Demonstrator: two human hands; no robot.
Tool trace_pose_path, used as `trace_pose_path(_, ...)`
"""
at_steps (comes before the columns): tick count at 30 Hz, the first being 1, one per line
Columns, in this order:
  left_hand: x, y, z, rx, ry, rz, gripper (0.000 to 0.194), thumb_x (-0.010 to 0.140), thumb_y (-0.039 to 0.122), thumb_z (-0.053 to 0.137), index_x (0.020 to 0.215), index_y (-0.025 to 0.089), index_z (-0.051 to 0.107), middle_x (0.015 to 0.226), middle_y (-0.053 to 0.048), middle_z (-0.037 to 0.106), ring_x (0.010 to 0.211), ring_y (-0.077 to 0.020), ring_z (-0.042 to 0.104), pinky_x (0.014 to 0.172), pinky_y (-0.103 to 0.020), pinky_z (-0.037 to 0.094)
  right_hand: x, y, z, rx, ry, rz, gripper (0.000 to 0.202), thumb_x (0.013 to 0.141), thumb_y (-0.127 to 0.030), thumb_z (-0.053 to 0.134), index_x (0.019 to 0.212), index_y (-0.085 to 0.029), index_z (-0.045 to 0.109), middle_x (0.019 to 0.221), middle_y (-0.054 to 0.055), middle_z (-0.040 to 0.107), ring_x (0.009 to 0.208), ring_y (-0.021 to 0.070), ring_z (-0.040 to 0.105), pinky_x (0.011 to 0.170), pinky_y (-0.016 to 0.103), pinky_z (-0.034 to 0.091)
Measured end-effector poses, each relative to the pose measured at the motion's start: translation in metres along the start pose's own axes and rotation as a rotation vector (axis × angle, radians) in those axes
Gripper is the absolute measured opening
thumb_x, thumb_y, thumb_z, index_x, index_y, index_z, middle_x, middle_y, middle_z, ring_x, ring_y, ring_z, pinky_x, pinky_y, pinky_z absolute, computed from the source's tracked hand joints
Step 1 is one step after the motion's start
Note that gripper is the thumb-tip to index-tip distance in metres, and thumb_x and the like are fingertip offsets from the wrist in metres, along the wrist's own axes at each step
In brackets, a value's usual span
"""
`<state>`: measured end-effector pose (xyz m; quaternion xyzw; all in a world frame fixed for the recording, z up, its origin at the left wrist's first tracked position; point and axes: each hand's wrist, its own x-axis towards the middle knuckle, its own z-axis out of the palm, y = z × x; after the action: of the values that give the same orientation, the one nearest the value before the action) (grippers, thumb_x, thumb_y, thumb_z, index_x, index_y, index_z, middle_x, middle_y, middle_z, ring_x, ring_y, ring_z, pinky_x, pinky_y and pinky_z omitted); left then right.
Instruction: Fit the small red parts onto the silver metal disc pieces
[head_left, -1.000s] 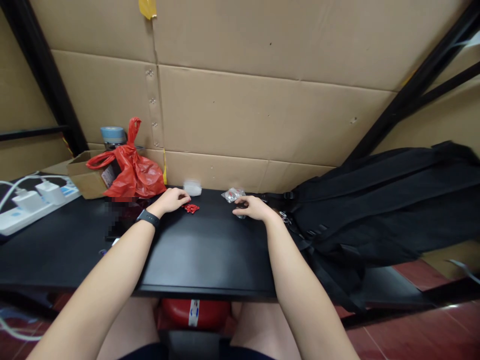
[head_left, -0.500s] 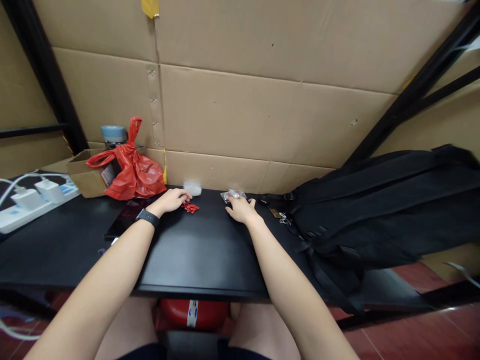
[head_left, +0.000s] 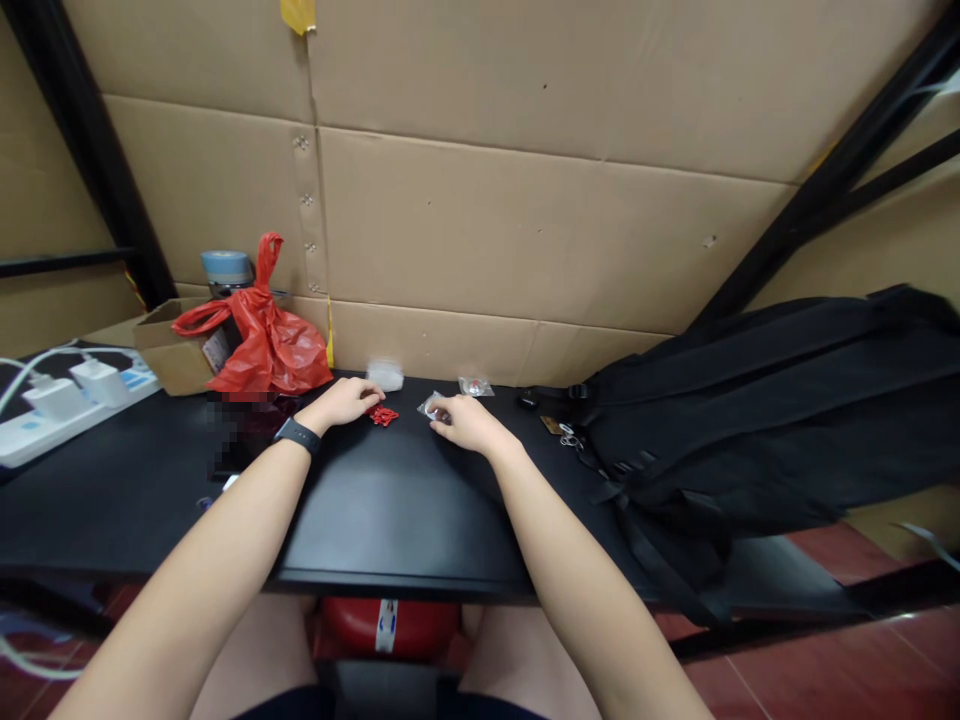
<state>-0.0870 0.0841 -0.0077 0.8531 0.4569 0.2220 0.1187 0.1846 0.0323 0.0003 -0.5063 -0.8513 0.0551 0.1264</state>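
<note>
My left hand (head_left: 346,400), with a dark band on its wrist, rests on the desk, fingers loosely bent and their tips at the edge of a small tangled red bundle (head_left: 385,416). Whether the fingertips press on it is hard to see. To the right, my right hand (head_left: 469,422) pinches a small clear plastic packet (head_left: 430,405) between thumb and fingers, low over the desk. What the packet contains is too small to make out. A second clear packet (head_left: 475,387) with something shiny and a red spot inside lies behind the right hand, close to the cardboard wall.
A white translucent item (head_left: 385,376) sits behind the red bundle. On the left are a tied red plastic bag (head_left: 274,345), a cardboard box (head_left: 171,350) and a white power strip (head_left: 75,415). Keys (head_left: 568,437) and a black backpack (head_left: 765,420) lie on the right.
My right hand has drawn one clear packet left and toward me, away from the second packet, which stays at the wall. My left hand has hardly moved.
</note>
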Motion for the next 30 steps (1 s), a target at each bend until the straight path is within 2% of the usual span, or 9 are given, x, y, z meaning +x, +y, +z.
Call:
trace_pose_path(3, 0.000, 0.005, -0.002, 0.014, 0.036, 0.043, 0.031, 0.089, 0.035, 0.051, 0.101, 0.021, 0.076, 0.099, -0.005, 0.077, 0.089, -0.0209, 0.071, 0.081, -0.026, 0.052, 0.001, 0.002, 0.002, -0.012, 0.095, -0.060, 0.031, 0.083, -0.025, 0.068, 0.113, -0.019, 0.068, 0.114, 0.011, 0.067, 0.106, 0.0239, 0.063, 0.092, 0.032, 0.044)
trace_pose_path(5, -0.001, 0.012, -0.003, 0.010, 0.068, 0.076, 0.030, 0.088, 0.033, 0.052, 0.102, 0.021, 0.075, 0.096, -0.005, 0.077, 0.086, -0.0201, 0.071, 0.078, -0.026, 0.052, 0.002, 0.005, 0.004, -0.015, 0.088, -0.051, 0.033, 0.079, -0.027, 0.073, 0.110, -0.019, 0.069, 0.112, 0.011, 0.066, 0.102, 0.0237, 0.063, 0.090, 0.032, 0.045)
trace_pose_path(10, -0.001, 0.034, -0.006, 0.017, 0.111, 0.163, 0.026, 0.088, 0.027, 0.053, 0.102, 0.019, 0.074, 0.093, -0.004, 0.077, 0.082, -0.0184, 0.070, 0.078, -0.026, 0.051, 0.003, 0.008, 0.008, 0.017, 0.101, -0.024, 0.030, 0.083, -0.017, 0.063, 0.112, -0.020, 0.066, 0.106, 0.008, 0.068, 0.097, 0.0204, 0.064, 0.087, 0.030, 0.044)
trace_pose_path(15, -0.001, 0.047, -0.004, 0.034, 0.090, 0.236, 0.023, 0.089, 0.024, 0.053, 0.100, 0.019, 0.073, 0.093, -0.004, 0.076, 0.082, -0.0177, 0.070, 0.078, -0.026, 0.050, 0.004, 0.005, 0.008, -0.040, 0.111, 0.034, 0.037, 0.083, -0.034, 0.069, 0.117, -0.020, 0.063, 0.110, 0.010, 0.068, 0.105, 0.0261, 0.063, 0.088, 0.036, 0.042)
trace_pose_path(18, -0.002, 0.051, -0.002, 0.020, 0.063, 0.248, 0.022, 0.090, 0.024, 0.053, 0.100, 0.018, 0.072, 0.089, -0.005, 0.076, 0.079, -0.0170, 0.070, 0.075, -0.025, 0.050, 0.006, 0.006, 0.008, -0.041, 0.134, 0.043, 0.030, 0.085, -0.026, 0.065, 0.114, -0.019, 0.064, 0.105, 0.010, 0.070, 0.100, 0.0242, 0.064, 0.088, 0.035, 0.042)
trace_pose_path(21, -0.002, 0.054, 0.002, -0.012, 0.027, 0.238, 0.023, 0.091, 0.025, 0.051, 0.102, 0.018, 0.070, 0.083, -0.004, 0.075, 0.073, -0.0160, 0.069, 0.073, -0.025, 0.051, 0.007, 0.008, 0.006, 0.087, 0.147, 0.012, 0.018, 0.088, -0.021, 0.058, 0.105, -0.019, 0.065, 0.094, 0.007, 0.073, 0.086, 0.0188, 0.066, 0.078, 0.028, 0.044)
trace_pose_path(23, -0.002, 0.056, 0.006, -0.039, 0.034, 0.230, 0.024, 0.092, 0.027, 0.051, 0.106, 0.017, 0.068, 0.088, -0.005, 0.075, 0.077, -0.0166, 0.070, 0.076, -0.026, 0.052, 0.006, 0.009, 0.003, 0.203, 0.156, -0.033, 0.014, 0.090, -0.020, 0.055, 0.098, -0.018, 0.066, 0.085, 0.005, 0.073, 0.076, 0.0160, 0.065, 0.071, 0.025, 0.043)
trace_pose_path(26, -0.003, 0.061, 0.013, -0.083, 0.043, 0.217, 0.032, 0.089, 0.033, 0.058, 0.117, 0.018, 0.063, 0.102, -0.008, 0.075, 0.089, -0.0192, 0.071, 0.082, -0.028, 0.052, 0.000, 0.005, -0.006, 0.312, 0.170, -0.110, 0.014, 0.090, -0.021, 0.056, 0.090, -0.017, 0.069, 0.076, 0.003, 0.072, 0.068, 0.0143, 0.062, 0.067, 0.024, 0.042)
trace_pose_path(30, -0.005, 0.070, 0.020, -0.149, -0.057, 0.238, 0.047, 0.084, 0.037, 0.067, 0.127, 0.020, 0.056, 0.102, -0.006, 0.076, 0.091, -0.0213, 0.072, 0.081, -0.029, 0.051, -0.008, -0.006, -0.022, 0.414, 0.176, -0.152, 0.017, 0.088, -0.025, 0.057, 0.085, -0.017, 0.072, 0.075, 0.003, 0.073, 0.066, 0.0149, 0.062, 0.064, 0.025, 0.043)
